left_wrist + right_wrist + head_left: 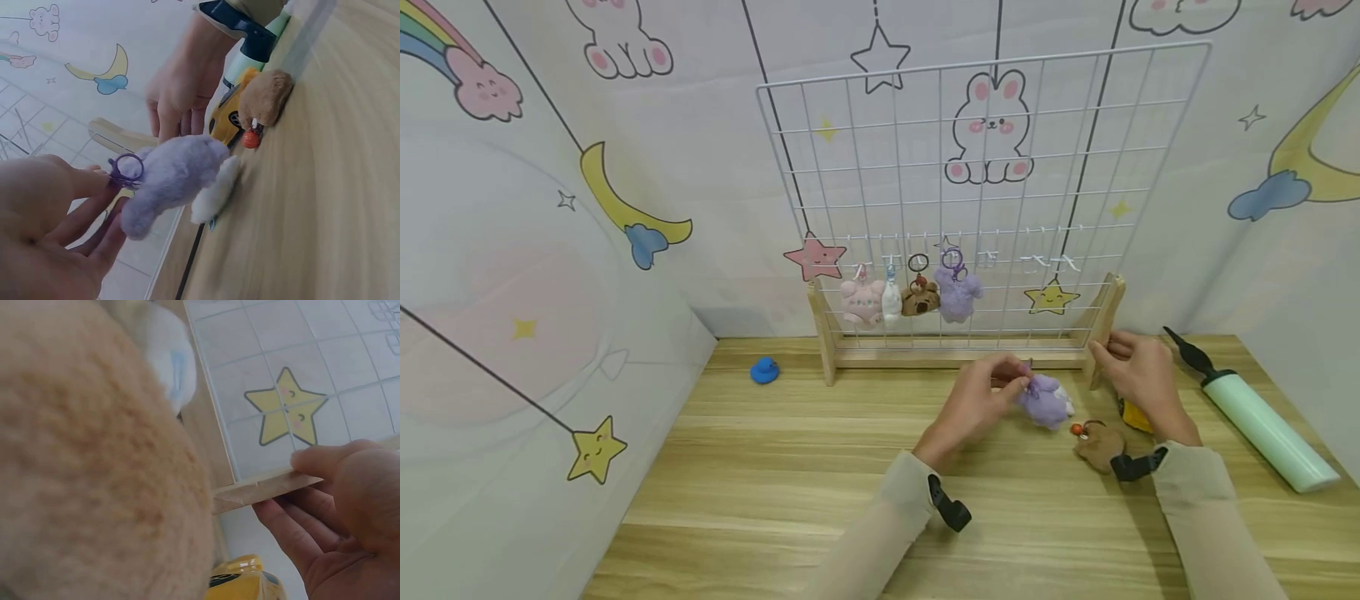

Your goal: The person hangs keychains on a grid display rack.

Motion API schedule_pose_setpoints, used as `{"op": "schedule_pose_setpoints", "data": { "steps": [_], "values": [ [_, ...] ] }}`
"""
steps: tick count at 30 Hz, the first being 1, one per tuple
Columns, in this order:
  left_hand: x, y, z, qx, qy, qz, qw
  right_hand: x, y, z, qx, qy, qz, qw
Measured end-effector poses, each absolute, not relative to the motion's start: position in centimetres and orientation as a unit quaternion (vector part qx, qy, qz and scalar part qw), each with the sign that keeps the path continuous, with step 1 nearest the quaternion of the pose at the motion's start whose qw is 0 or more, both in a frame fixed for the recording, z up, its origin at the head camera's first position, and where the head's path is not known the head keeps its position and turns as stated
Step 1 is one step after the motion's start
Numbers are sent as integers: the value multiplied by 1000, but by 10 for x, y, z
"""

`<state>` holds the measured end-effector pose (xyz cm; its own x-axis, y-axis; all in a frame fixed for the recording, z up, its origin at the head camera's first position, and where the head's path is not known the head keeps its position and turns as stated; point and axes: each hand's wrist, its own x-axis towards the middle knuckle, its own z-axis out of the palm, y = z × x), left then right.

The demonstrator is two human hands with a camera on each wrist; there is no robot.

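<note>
My left hand (981, 392) pinches the purple ring (130, 167) of a fluffy purple plush keychain (1045, 404), which hangs at the fingertips close over the table. A small white plush (215, 190) lies just behind it. My right hand (1138, 375) grips the right wooden post (1105, 317) of a white wire grid rack (940, 69), thumb on one side and fingers on the other. A brown plush keychain (1099, 446) with a red-orange bead (251, 138) lies below the right hand. Partly hidden by that wrist is a yellow toy car (226, 122).
On the grid hang a pink plush (862, 302), a white one (891, 302), a brown one (919, 298) and a purple one (958, 296). White hooks (1037, 261) stick out farther right. A blue duck (764, 372) sits left; a mint-green hand pump (1270, 429) lies right.
</note>
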<state>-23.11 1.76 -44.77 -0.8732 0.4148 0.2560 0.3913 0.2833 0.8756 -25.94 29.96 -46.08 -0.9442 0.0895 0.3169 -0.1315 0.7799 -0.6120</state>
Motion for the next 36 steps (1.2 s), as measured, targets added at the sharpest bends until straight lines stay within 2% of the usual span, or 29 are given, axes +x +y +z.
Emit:
{"op": "schedule_pose_setpoints", "data": {
  "steps": [15,25,36],
  "values": [
    [-242,5,-423,233,722,647,-74,-259,299,-459,8,-930,334,154],
    [-254,4,-398,235,689,668,-152,-259,300,-460,11,-929,334,159],
    [-262,12,-380,171,623,741,-185,-258,300,-459,10,-930,330,159]
  ]
}}
